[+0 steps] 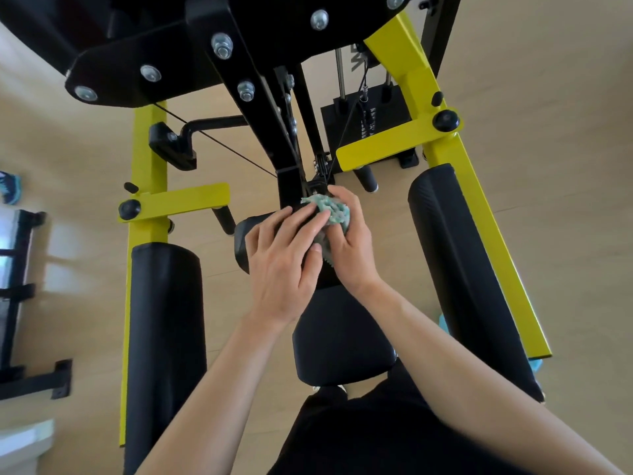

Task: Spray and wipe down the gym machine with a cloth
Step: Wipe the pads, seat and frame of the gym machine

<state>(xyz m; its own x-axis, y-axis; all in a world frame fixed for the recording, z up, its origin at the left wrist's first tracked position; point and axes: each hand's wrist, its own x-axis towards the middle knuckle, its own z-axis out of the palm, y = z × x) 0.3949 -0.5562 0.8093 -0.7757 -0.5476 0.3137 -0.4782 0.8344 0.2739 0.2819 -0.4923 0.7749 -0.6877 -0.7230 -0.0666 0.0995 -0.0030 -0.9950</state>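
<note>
Right hand (349,250) grips bunched green cloth (330,210) against gym machine (284,159) centre post; left hand (284,265) fingers straight, tips touching it. Risk: cloth may snag on cable bracket (320,168) just beyond.

The left hand (284,265) and right hand (349,248), the right gripping the cloth (330,212), sit in a lane between the left pad (164,337) and right pad (459,262). Bare floor (226,296) shows on either side of the seat (339,341), leaving room to pass. Just ahead the black post (287,166) blocks the way, and a taut cable (226,145) slants in from the left. One yellow arm (191,200) juts inward at left, another (387,142) at right. A bolted plate (144,73) hangs overhead.
</note>
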